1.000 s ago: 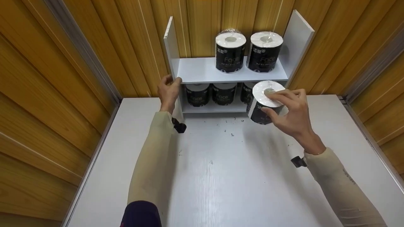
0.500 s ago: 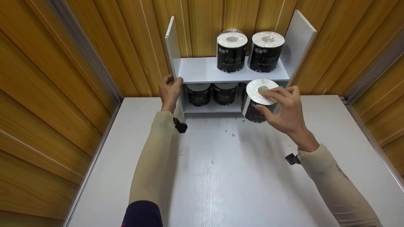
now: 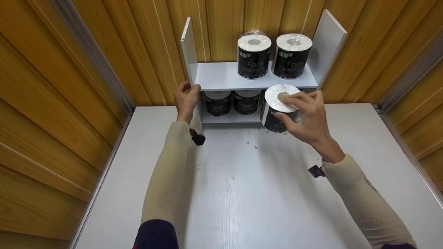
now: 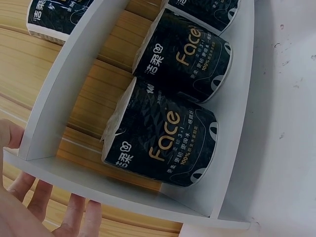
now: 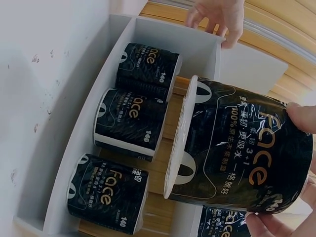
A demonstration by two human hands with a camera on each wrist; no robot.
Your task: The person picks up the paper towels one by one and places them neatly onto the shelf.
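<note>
My right hand (image 3: 309, 119) holds a toilet roll (image 3: 271, 117) in dark "Face" wrapping, thumb on its side and fingers over the white top near the core. The roll hangs tilted in front of the lower level of a white shelf (image 3: 218, 77). In the right wrist view the held roll (image 5: 237, 148) overlaps the shelf's middle board. My left hand (image 3: 186, 101) grips the shelf's left side panel, its fingers (image 4: 74, 215) along the outer face. On the lower level, three rolls stand side by side, including the leftmost roll (image 3: 217, 105) and a right-hand roll (image 5: 107, 192).
Two more rolls, a middle roll (image 3: 253, 64) and a right roll (image 3: 291, 64), stand on the upper level beside the right side panel (image 3: 325, 48). Behind the shelf rises a wood-patterned wall (image 3: 225, 31). Dark specks dot the white table (image 3: 235, 180).
My right hand has moved left and slightly up with the toilet roll, now overlapping the third lower roll in the head view. My left hand keeps its grip on the shelf panel.
</note>
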